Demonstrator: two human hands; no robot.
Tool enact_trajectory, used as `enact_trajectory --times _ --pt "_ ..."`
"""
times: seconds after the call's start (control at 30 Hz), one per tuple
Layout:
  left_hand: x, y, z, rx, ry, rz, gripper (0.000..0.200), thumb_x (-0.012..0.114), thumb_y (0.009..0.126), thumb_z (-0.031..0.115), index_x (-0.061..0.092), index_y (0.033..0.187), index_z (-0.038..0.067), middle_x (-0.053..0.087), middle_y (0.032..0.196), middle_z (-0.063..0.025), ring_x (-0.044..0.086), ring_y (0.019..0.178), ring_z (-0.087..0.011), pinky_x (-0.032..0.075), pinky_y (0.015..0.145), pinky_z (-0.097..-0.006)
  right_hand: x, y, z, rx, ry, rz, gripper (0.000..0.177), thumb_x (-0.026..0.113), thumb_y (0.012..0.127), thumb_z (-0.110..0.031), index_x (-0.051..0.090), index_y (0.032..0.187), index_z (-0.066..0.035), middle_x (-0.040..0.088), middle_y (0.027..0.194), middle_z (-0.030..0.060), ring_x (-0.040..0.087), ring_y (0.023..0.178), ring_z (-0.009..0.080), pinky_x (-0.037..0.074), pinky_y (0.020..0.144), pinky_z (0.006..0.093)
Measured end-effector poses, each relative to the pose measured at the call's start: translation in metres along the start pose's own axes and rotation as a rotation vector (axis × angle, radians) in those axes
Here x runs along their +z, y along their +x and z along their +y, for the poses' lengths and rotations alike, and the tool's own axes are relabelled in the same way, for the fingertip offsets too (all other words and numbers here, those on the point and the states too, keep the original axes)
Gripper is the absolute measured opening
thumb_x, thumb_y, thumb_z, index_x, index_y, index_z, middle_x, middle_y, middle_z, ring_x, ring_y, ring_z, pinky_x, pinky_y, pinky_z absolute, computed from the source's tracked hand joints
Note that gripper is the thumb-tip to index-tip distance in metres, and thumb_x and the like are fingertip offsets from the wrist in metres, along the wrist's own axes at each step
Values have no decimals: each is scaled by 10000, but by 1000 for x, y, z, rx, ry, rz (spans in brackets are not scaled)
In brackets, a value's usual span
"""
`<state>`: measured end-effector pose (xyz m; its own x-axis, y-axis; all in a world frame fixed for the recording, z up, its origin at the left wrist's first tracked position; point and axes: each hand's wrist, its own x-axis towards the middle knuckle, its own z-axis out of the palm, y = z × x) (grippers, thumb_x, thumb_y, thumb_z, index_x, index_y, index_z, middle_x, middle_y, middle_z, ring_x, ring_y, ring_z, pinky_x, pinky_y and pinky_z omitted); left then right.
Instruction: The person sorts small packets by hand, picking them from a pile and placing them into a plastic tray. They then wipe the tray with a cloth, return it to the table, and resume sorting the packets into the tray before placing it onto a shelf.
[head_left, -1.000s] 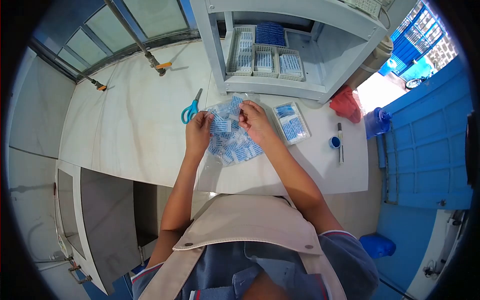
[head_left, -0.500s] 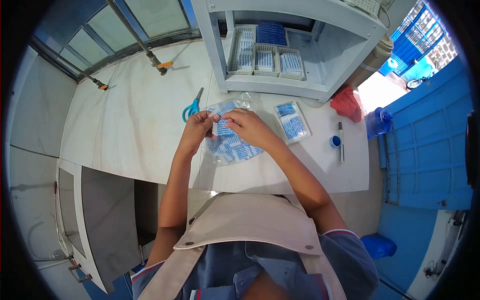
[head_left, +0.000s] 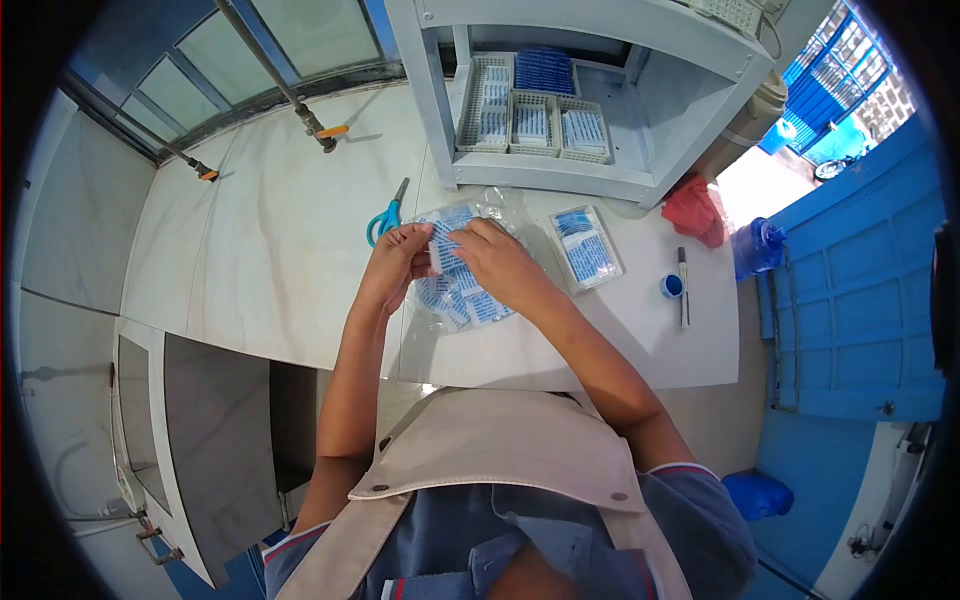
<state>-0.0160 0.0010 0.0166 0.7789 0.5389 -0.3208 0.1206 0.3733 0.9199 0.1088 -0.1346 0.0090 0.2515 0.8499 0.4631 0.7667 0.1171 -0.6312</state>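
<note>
My left hand (head_left: 397, 262) pinches white packets with blue print (head_left: 438, 248) between thumb and fingers, above a clear plastic bag. My right hand (head_left: 490, 258) is beside them, its fingers bent inward over the bag; what its fingertips hold, if anything, is hidden. Under both hands the clear plastic bag (head_left: 460, 298) holds several more blue-printed packets. Teal-handled scissors (head_left: 386, 219) lie just beyond my left hand. To the right of the bag sits a small white tray (head_left: 615, 268) of blue and white packets.
A grey shelf unit (head_left: 560, 176) at the back holds baskets (head_left: 533, 123) of packets. At the right are a red cloth (head_left: 694, 210), a marker (head_left: 683, 289) and a small blue round container (head_left: 671, 286). Two valved pipes (head_left: 322, 135) stand at the back left.
My right hand has shifted slightly and its fingers are bent lower over the bag. The printed face of the packets in my left hand shows more fully.
</note>
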Motion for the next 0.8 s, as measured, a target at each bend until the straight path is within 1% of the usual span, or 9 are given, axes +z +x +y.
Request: enact_trajectory --times 0.2,0.23,0.3,0.33,0.4,0.5,0.6,0.73,0.8 --pt "-4 2 -9 5 -82 29 202 548 935 238 609 863 60 600 685 1 598 588 -74 509 533 -215 -5 -1 -1 -9 82 69 132 617 824 -55 623 944 0 551 892 91 549 870 262 460 770 326" --pt "-2 2 -10 71 -14 63 214 539 939 238 608 891 41 604 697 -10 604 592 -85 525 557 -219 -8 -1 4 -10 82 68 132 617 824 -55 623 944 0 551 892 91 549 870 262 460 770 326" --pt "-1 0 -10 138 54 102 230 531 944 237 607 919 22 607 710 -22 610 595 -96 540 582 -224 -18 2 16 153 261 110 131 635 825 -59 636 940 4 596 869 60 562 797 188 456 721 267" --pt "0 0 -9 167 140 135 228 531 945 239 596 892 27 606 709 -29 621 613 -110 548 597 -242 -22 4 17 152 261 108 131 635 825 -59 636 940 4 596 869 60 562 797 188 456 721 267" --pt "5 -1 -10 192 227 160 230 531 946 242 585 865 32 604 708 -37 632 631 -124 557 613 -260 -31 5 17 520 709 79 166 650 834 -83 643 974 6 624 854 34 551 714 122 442 669 230" --pt "19 -3 -9 183 186 83 295 494 963 265 594 947 -12 620 756 -64 644 658 -139 558 626 -252 -9 -1 17 475 491 125 170 659 834 -114 672 974 -19 618 817 57 560 613 159 449 595 273" --pt "36 -9 -7 119 -24 40 297 427 982 254 555 963 -14 622 814 -122 660 714 -199 559 655 -284 0 -9 10 444 365 284 160 671 826 -132 682 934 -15 623 822 58 562 641 159 447 604 270" --pt "54 -12 -7 92 19 -57 255 460 972 230 549 973 -9 626 817 -110 659 717 -191 554 663 -280 -1 -27 18 460 418 359 182 673 825 -135 674 970 -25 628 831 73 573 669 189 452 626 275" --pt "63 -7 -14 134 179 -128 223 494 959 203 546 1017 -6 634 856 -106 658 744 -182 550 675 -280 -8 -39 18 455 342 376 191 671 824 -128 666 998 -49 636 848 90 581 728 203 458 653 287"
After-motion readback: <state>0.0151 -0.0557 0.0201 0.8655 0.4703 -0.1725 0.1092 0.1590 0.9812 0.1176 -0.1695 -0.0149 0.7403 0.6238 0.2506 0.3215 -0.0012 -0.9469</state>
